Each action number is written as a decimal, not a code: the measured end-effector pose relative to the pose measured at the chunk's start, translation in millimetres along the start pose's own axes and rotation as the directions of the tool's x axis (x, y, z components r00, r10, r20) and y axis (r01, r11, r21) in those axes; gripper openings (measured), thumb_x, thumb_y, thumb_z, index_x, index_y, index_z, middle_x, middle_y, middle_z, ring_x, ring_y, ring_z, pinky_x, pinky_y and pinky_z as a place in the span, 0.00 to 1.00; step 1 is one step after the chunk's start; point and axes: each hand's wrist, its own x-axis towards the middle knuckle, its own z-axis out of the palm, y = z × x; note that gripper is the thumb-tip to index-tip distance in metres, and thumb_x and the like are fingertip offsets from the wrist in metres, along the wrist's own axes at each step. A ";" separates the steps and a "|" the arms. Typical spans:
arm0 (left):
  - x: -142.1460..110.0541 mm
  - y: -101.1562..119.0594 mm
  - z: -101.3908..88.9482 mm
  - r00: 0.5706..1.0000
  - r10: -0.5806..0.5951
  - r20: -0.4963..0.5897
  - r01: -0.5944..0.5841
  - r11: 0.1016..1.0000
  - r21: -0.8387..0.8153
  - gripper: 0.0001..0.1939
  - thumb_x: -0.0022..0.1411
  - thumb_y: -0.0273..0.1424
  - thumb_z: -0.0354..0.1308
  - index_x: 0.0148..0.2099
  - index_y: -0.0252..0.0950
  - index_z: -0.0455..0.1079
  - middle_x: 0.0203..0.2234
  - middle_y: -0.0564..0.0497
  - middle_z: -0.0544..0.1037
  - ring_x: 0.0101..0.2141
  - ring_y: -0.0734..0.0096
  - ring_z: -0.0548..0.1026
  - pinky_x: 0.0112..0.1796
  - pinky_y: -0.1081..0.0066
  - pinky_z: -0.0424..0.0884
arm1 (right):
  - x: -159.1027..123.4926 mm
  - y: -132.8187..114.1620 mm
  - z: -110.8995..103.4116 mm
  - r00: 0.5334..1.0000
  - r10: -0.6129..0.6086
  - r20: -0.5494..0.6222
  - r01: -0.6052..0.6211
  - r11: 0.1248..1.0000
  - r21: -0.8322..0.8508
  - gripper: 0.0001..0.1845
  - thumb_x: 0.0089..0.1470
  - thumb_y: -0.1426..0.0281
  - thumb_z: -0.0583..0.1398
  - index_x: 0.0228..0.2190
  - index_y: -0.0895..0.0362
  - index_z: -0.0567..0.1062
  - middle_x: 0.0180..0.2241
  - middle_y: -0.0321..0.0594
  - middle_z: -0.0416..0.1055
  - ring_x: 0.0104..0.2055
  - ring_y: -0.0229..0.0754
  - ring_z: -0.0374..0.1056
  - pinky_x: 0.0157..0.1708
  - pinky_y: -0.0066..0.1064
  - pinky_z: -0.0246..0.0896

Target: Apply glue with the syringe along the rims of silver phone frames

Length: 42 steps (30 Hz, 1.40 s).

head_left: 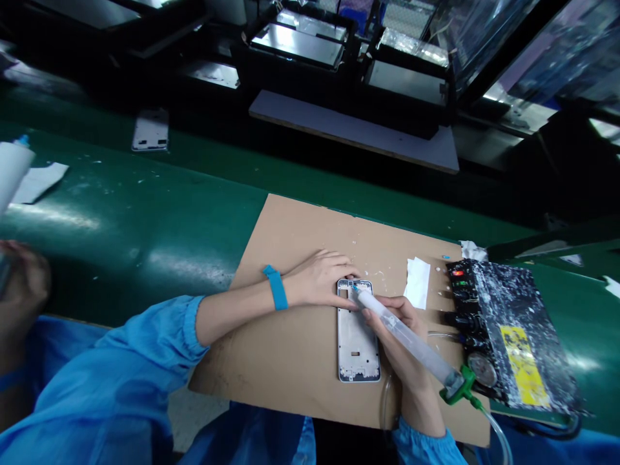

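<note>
A phone frame [356, 342] lies flat on a brown cardboard sheet [290, 349], its long side pointing toward me. My left hand [324, 278] grips its upper left edge, fingers at the top and thumb across the side. In my right hand [400, 323] is a dispensing syringe [411, 342], held slanted with its blue tip at the upper part of the frame. A green cap [460, 385] with a clear hose closes the syringe's back end. Around my left wrist sits a blue band [276, 287].
Right of the cardboard stands a black, paint-spattered dispenser box [518, 336] with knobs and a gauge. White paper [417, 283] lies beside it. Another phone frame [150, 130] rests on the green table [145, 213] at the far left. A co-worker's hand [24, 278] shows at the left edge.
</note>
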 end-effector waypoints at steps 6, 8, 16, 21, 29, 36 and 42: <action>0.1 -0.9 0.6 1.000 -0.002 0.000 0.002 1.000 -0.020 0.29 0.67 0.56 0.73 0.59 0.43 0.79 0.52 0.49 0.85 0.53 0.55 0.82 0.55 0.57 0.71 | -0.9 3.1 -1.7 0.998 0.055 0.015 -0.055 0.998 0.019 0.25 0.49 0.57 0.82 0.41 0.55 0.81 0.40 0.44 0.86 0.33 0.45 0.81 0.30 0.32 0.77; 0.2 -0.8 0.4 1.000 -0.001 0.002 0.001 1.000 -0.028 0.29 0.67 0.56 0.74 0.59 0.43 0.79 0.52 0.49 0.85 0.53 0.54 0.82 0.55 0.57 0.71 | -1.3 3.2 -1.4 0.998 0.059 0.008 -0.059 0.998 0.016 0.25 0.50 0.57 0.82 0.41 0.54 0.81 0.39 0.43 0.86 0.32 0.44 0.80 0.30 0.32 0.77; -0.8 0.0 0.0 1.000 -0.003 -0.006 0.003 0.999 -0.034 0.29 0.67 0.57 0.74 0.59 0.43 0.79 0.51 0.48 0.86 0.53 0.53 0.82 0.56 0.57 0.71 | -1.5 0.2 -0.4 1.000 0.018 0.005 -0.018 1.000 0.012 0.24 0.52 0.54 0.81 0.39 0.54 0.79 0.30 0.39 0.82 0.28 0.43 0.76 0.27 0.31 0.73; 0.3 0.2 -0.7 1.000 0.001 -0.005 -0.001 1.000 -0.017 0.29 0.69 0.59 0.72 0.59 0.43 0.79 0.51 0.48 0.86 0.52 0.55 0.82 0.54 0.58 0.71 | -3.9 -1.6 -4.8 0.998 -0.047 -0.029 0.048 0.999 0.004 0.22 0.56 0.54 0.79 0.38 0.54 0.80 0.31 0.39 0.81 0.28 0.40 0.72 0.27 0.29 0.68; 0.1 -4.9 -3.0 0.999 -0.014 0.037 0.014 1.000 0.022 0.35 0.68 0.61 0.70 0.64 0.43 0.77 0.56 0.45 0.84 0.56 0.51 0.80 0.58 0.55 0.72 | -4.2 4.4 -8.7 0.984 -0.100 -0.150 0.105 0.994 0.024 0.23 0.53 0.52 0.80 0.37 0.55 0.81 0.24 0.36 0.77 0.23 0.41 0.72 0.25 0.29 0.69; 9.5 -41.1 -45.8 0.939 -0.258 -0.228 0.308 0.926 0.220 0.48 0.66 0.61 0.71 0.76 0.40 0.66 0.77 0.35 0.65 0.75 0.35 0.62 0.73 0.39 0.59 | -1.9 9.2 -12.8 0.963 -0.030 -0.267 0.043 0.998 0.042 0.25 0.44 0.53 0.82 0.35 0.55 0.83 0.22 0.38 0.77 0.21 0.44 0.72 0.22 0.31 0.67; -8.0 -107.8 -118.4 0.479 -0.544 -0.689 0.797 0.598 0.082 0.34 0.77 0.48 0.63 0.76 0.38 0.65 0.80 0.36 0.60 0.78 0.45 0.60 0.75 0.50 0.60 | -3.9 0.7 -6.8 0.953 0.022 -0.302 -0.017 1.000 0.019 0.27 0.39 0.48 0.81 0.34 0.52 0.84 0.22 0.39 0.76 0.21 0.48 0.71 0.22 0.36 0.65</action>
